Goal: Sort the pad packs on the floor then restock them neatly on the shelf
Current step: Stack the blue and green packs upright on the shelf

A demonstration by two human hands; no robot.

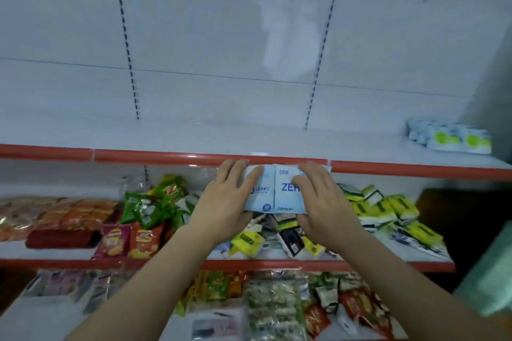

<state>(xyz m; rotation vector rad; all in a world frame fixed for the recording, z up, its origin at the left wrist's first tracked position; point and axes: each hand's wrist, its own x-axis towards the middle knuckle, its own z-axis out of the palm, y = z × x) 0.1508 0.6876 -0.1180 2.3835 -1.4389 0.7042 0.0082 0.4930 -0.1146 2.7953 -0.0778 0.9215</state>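
**Two pad packs held at the lip of the top shelf**

Both hands hold a pair of pale blue pad packs (273,191) side by side, just in front of the red front edge of the top shelf (304,144). The left hand (228,196) lies over the left pack with its fingers spread across the front and its thumb tucked beneath. The right hand (322,202) clasps the right pack in the same way, fingers over the printed face, covering part of the blue lettering. The two packs touch each other along their inner edges and stand upright, their tops level with the red edge.

Far to the right on the same white shelf sits a small stack of pad packs with green marks (448,137), well apart from the hands.

On the shelf below, red and green snack bags (138,219) lie in a loose heap to the left, and yellow-and-white packets (388,210) are scattered to the right. The lowest shelf holds more mixed snack packets (277,302).
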